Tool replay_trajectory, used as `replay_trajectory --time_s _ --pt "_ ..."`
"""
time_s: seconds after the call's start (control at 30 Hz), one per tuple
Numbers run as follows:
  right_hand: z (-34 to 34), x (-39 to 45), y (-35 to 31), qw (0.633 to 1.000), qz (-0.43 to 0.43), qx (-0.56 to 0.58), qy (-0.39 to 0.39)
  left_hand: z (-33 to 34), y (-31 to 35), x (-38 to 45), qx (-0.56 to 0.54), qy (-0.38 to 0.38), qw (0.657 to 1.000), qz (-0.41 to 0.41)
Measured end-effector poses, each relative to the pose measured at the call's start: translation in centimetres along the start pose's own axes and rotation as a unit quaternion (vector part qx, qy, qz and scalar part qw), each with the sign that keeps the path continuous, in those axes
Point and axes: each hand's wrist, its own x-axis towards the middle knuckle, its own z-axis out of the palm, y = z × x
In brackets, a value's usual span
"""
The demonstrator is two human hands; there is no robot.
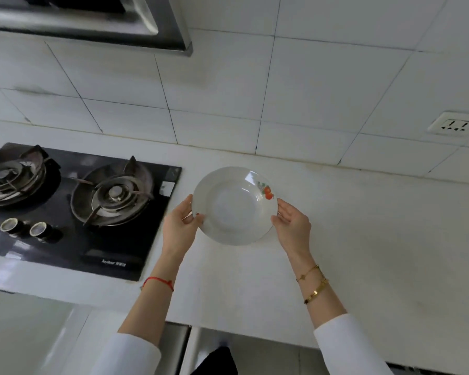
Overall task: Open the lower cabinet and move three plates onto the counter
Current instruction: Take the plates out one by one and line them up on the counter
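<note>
Beside the gas hob [73,201], we reach both forearms forward – our left hand [179,226] and right hand [293,226] pinching opposite rims of the white plate [234,205] over the bench [363,239], fingers curled, palms facing inward.

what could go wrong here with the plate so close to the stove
1. The white ceramic plate with a red fruit print is held only at opposite rim edges by the left hand and right hand; a slip might drop it onto the white counter.
2. Drifting left, it may knock the black glass gas hob.
</note>
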Motion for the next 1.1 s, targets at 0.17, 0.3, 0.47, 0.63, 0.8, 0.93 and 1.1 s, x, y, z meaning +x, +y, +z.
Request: replay_trajectory --time_s 0.17,0.3,0.47,0.63,0.8,0.93,1.1 --pt "3.7 5.2 -0.5 1.000 0.003 -0.011 0.011 -0.1 0.0 6.7 0.017 -0.013 1.000 -0.013" --pt "6.4 8.8 -0.5 1.000 -0.001 -0.020 0.005 0.1 -0.2 11.1 0.007 -0.021 0.999 -0.027" --pt "9.1 12.7 0.0 0.999 -0.005 -0.044 0.001 0.8 -0.8 16.0 0.005 -0.022 0.999 -0.033" --pt "11.0 16.3 1.0 0.999 0.001 -0.051 -0.012 1.6 -2.1 19.9 0.011 -0.017 0.998 -0.054" --pt "12.5 19.4 2.2 0.998 0.003 -0.061 -0.013 2.6 -3.5 23.3 0.007 -0.021 0.997 -0.072" --pt "13.7 21.4 3.8 0.998 0.007 -0.066 -0.020 3.4 -4.8 25.3 0.008 -0.014 0.996 -0.088" --pt "15.3 23.0 5.0 0.997 0.014 -0.072 -0.032 3.8 -6.6 27.0 0.011 0.000 0.996 -0.093"
